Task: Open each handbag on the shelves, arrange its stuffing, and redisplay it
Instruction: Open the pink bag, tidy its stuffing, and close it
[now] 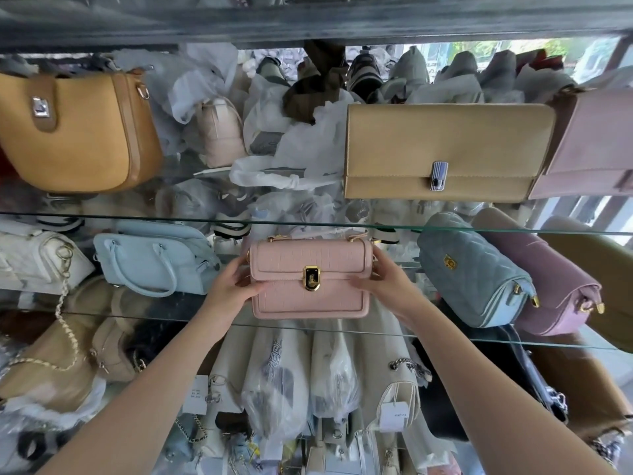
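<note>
At the left of the working area, a light blue handbag (154, 262) stands closed on the glass shelf (291, 327). Whether its stuffing has been arranged cannot be determined. The left hand (233, 282) grips the left end of the pink handbag (310, 279), with the thumb on the front panel and the fingers curled round the side. The pink handbag is upright at the front edge of the shelf, facing outward. Whether its base rests on the glass cannot be determined. Its flap is down and the gold clasp (311, 278) appears fastened, so the opening step is either not begun or already complete. The right hand (387, 282) clamps the right end in a mirrored pose, forearm extended forward. Further right, a quilted blue bag (472, 269) and a mauve bag (548, 279) lie closed, probably awaiting attention.
</note>
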